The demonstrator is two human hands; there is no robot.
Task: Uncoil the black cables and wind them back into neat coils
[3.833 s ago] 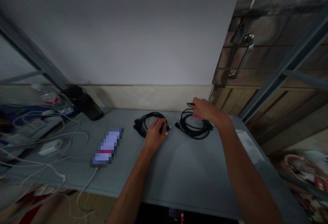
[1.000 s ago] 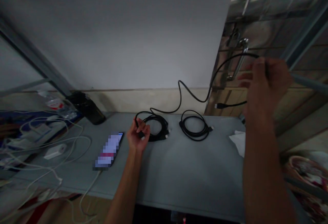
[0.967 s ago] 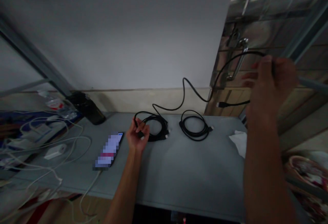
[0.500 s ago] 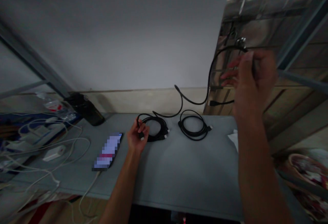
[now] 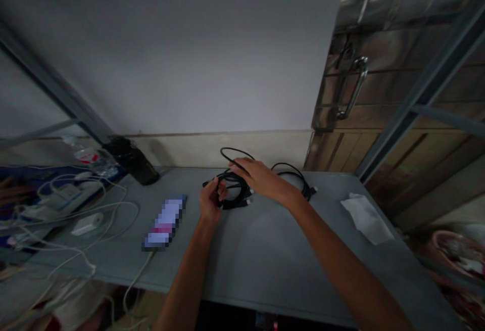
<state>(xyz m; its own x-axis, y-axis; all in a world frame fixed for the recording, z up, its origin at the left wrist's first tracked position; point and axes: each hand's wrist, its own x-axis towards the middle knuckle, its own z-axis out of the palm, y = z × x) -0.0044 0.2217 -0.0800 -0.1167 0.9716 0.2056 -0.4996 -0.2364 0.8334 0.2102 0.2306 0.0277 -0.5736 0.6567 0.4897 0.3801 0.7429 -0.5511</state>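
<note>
My left hand [image 5: 212, 200] is closed around a strand of black cable at the left side of a black cable coil [image 5: 242, 200], which has metal-tipped plugs on its right. Over the top of that coil, my right hand [image 5: 253, 173] pinches the same black cable, and a loop of it arches up against the wall. A second black cable coil [image 5: 306, 185] rests just to the right, partly hidden behind my right hand and wrist. To the left of my left hand lies a phone [image 5: 164, 225] with a blurred screen and a white cord plugged in.
A dark bottle [image 5: 136, 164] and a clear plastic bottle [image 5: 89, 156] lean at the back left. White cords tangle around a power strip [image 5: 81, 189] and a white charger [image 5: 87, 224]. White paper [image 5: 367, 218] lies at the right of the grey table [image 5: 280, 265]. Metal posts [image 5: 401, 119] frame both sides.
My right hand has come down and left from high at the right to the coil, bringing the cable with it. The long stretched strand is now gathered into a small loop.
</note>
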